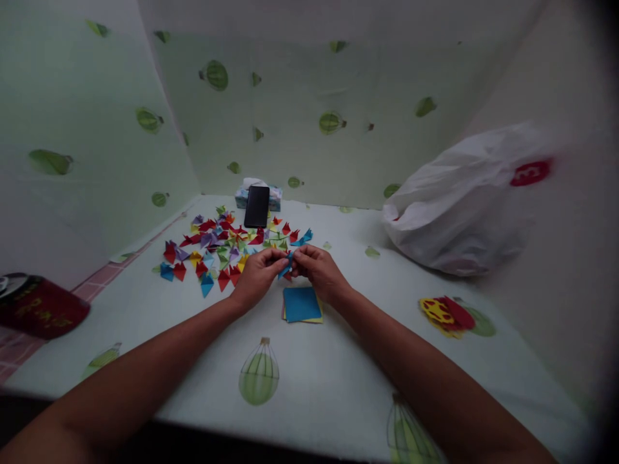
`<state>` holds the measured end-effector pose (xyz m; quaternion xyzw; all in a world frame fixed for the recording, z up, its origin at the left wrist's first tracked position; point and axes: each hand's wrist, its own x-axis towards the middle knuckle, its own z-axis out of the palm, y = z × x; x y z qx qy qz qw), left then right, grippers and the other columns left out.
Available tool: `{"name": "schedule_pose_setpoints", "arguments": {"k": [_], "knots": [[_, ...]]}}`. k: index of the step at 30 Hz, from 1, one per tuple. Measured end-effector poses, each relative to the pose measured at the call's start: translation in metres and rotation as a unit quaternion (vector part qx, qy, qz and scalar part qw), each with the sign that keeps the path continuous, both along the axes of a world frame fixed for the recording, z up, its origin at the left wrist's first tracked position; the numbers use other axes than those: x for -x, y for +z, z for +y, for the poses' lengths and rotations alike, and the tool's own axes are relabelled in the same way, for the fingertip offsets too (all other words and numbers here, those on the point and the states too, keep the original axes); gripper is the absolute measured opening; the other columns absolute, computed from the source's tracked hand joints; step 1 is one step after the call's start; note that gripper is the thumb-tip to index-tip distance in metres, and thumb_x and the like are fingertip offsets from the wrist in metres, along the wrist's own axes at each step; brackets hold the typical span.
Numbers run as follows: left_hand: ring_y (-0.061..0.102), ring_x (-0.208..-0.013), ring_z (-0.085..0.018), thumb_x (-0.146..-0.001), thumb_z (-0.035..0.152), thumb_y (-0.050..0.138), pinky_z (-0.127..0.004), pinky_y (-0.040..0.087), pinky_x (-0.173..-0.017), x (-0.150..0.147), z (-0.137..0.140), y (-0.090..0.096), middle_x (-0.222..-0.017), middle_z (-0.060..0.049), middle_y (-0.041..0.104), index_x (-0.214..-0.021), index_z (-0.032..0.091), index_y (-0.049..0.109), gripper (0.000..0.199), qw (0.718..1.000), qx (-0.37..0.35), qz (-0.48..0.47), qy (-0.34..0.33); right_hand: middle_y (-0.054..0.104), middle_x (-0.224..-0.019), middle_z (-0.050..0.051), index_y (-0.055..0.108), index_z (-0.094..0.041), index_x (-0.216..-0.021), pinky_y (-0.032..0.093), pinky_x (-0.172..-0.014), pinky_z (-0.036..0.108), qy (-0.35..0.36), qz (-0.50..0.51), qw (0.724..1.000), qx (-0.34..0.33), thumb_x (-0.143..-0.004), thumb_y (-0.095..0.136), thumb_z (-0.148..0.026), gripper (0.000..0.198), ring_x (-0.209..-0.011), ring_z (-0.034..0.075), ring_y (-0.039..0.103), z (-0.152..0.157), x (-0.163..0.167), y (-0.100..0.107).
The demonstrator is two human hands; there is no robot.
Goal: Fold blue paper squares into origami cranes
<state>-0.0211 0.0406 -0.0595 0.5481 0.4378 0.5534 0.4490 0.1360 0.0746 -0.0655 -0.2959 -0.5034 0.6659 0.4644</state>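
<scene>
Between my two hands is a small piece of folded blue paper, pinched from both sides above the table. My left hand grips its left side with thumb and fingers. On the other side my right hand is closed on the same piece, and the fingers cover part of it. Just below the hands lies a stack of square origami paper, blue on top with yellow edges showing underneath. Beyond and to the left spreads a pile of many-coloured folded paper cranes, some close to my left hand.
A black phone leans on a tissue box at the back. At far left is a dark red can. A white plastic bag bulges at right, behind red and yellow cut-out pieces. Balloon-patterned walls enclose the table.
</scene>
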Motion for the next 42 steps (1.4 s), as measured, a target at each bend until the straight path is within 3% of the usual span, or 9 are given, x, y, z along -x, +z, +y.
{"name": "schedule_pose_setpoints", "arguments": {"k": [6, 9, 16, 21, 29, 35, 42], "knots": [[0.064, -0.068, -0.016, -0.074, 0.033, 0.075, -0.029, 0.052, -0.067, 0.001, 0.001, 0.0, -0.074, -0.001, 0.069, -0.081, 0.015, 0.068, 0.02, 1.0, -0.002, -0.002, 0.001, 0.064, -0.061, -0.002, 0.061, -0.017, -0.074, 0.047, -0.058, 0.025, 0.018, 0.016, 0.999, 0.024, -0.069, 0.082, -0.043, 0.034, -0.055, 0.011, 0.06, -0.002, 0.001, 0.0], [0.063, -0.068, -0.015, -0.076, 0.032, 0.074, -0.029, 0.051, -0.066, 0.001, 0.001, -0.001, -0.075, -0.001, 0.069, -0.082, 0.015, 0.069, 0.018, 1.0, -0.008, 0.014, 0.008, 0.064, -0.063, -0.002, 0.06, -0.018, -0.076, 0.047, -0.058, 0.026, 0.001, -0.002, 1.0, -0.014, -0.073, 0.078, -0.046, 0.033, -0.055, 0.011, 0.06, -0.003, 0.001, 0.001], [0.06, -0.069, -0.013, -0.078, 0.033, 0.072, -0.026, 0.048, -0.066, 0.003, 0.003, -0.005, -0.077, -0.001, 0.068, -0.085, 0.015, 0.07, 0.019, 1.0, -0.012, 0.022, 0.015, 0.06, -0.064, -0.003, 0.057, -0.02, -0.072, 0.046, -0.059, 0.028, -0.044, -0.101, 0.986, -0.123, -0.073, 0.073, -0.032, 0.02, -0.058, 0.013, 0.058, 0.001, 0.001, 0.002], [0.062, -0.066, -0.013, -0.078, 0.033, 0.071, -0.027, 0.051, -0.065, 0.002, 0.005, -0.006, -0.074, 0.0, 0.067, -0.086, 0.015, 0.067, 0.02, 1.0, 0.016, -0.018, -0.005, 0.057, -0.067, -0.002, 0.057, -0.02, -0.072, 0.044, -0.061, 0.029, -0.081, -0.189, 0.959, -0.196, -0.077, 0.066, -0.031, 0.015, -0.063, 0.015, 0.055, 0.005, -0.003, -0.001], [0.066, -0.07, -0.015, -0.071, 0.026, 0.077, -0.03, 0.055, -0.069, 0.001, 0.004, -0.006, -0.079, -0.001, 0.069, -0.091, 0.015, 0.066, 0.026, 0.999, 0.03, -0.014, -0.032, 0.057, -0.068, 0.0, 0.055, -0.022, -0.075, 0.041, -0.065, 0.03, -0.122, -0.246, 0.92, -0.279, -0.083, 0.059, -0.025, 0.01, -0.067, 0.017, 0.052, -0.001, -0.005, 0.005], [0.065, -0.07, -0.014, -0.068, 0.024, 0.076, -0.028, 0.055, -0.068, 0.002, 0.007, -0.009, -0.078, 0.0, 0.068, -0.084, 0.014, 0.068, 0.02, 0.999, 0.02, -0.033, 0.006, 0.057, -0.079, 0.002, 0.056, -0.022, -0.077, 0.043, -0.07, 0.03, -0.101, -0.258, 0.901, -0.334, -0.082, 0.06, -0.021, 0.006, -0.075, 0.018, 0.055, 0.001, -0.005, 0.004], [0.066, -0.063, -0.016, -0.068, 0.025, 0.075, -0.032, 0.058, -0.065, 0.001, 0.009, -0.014, -0.068, 0.0, 0.066, -0.077, 0.015, 0.065, 0.017, 0.999, 0.043, -0.004, 0.009, 0.055, -0.078, 0.003, 0.054, -0.021, -0.074, 0.041, -0.071, 0.031, -0.103, -0.336, 0.852, -0.389, -0.083, 0.057, -0.015, 0.012, -0.076, 0.019, 0.055, 0.003, -0.007, 0.001]]}}
